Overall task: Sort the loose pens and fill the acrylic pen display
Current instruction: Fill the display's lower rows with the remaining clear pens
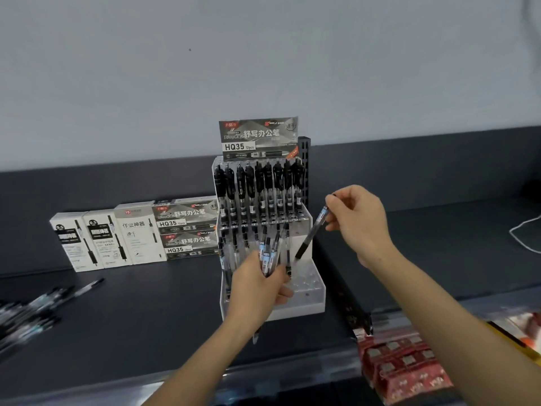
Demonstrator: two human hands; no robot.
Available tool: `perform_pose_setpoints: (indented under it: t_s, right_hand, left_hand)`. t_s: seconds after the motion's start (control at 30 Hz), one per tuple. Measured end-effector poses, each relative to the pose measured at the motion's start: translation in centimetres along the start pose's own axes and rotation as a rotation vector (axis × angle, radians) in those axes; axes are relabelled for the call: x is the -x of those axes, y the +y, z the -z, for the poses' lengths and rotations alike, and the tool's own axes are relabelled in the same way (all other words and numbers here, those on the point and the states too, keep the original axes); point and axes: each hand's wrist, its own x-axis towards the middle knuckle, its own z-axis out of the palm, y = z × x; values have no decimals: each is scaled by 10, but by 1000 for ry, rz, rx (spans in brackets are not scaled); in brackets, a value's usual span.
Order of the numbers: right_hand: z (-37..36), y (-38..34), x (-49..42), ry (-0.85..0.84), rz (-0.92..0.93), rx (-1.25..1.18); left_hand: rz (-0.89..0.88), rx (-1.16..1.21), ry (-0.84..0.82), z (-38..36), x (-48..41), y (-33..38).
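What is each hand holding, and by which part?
The right hand pinches a single pen by its upper end; the left hand grips a bundle of pens around their middle.

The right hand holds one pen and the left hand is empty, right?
Not quite. In the head view the left hand grips a bunch of pens, so it isn't empty. The right hand does hold one pen.

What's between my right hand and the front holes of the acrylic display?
In the head view, only the single pen that your right hand pinches by its top end. It slants down-left, its tip near the acrylic display's front holes.
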Motion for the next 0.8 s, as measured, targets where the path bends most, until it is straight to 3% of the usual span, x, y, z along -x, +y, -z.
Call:
perform_pose_setpoints:
  t_s: [0.17,0.4,0.57,0.8]
  right_hand:
    - [-13,9,-9,-46,184,217]
    - [-27,30,-14,-224,157,287]
    - [-31,43,-13,-295,83,225]
    - [-23,33,-14,-310,129,314]
  left_hand:
    - [-24,-155,10,-1,-5,-6]
    - [-13,-214,5,-7,-7,-13]
    - [4,-129,-18,-9,-6,-12]
    - [48,21,-33,-16,-10,-11]
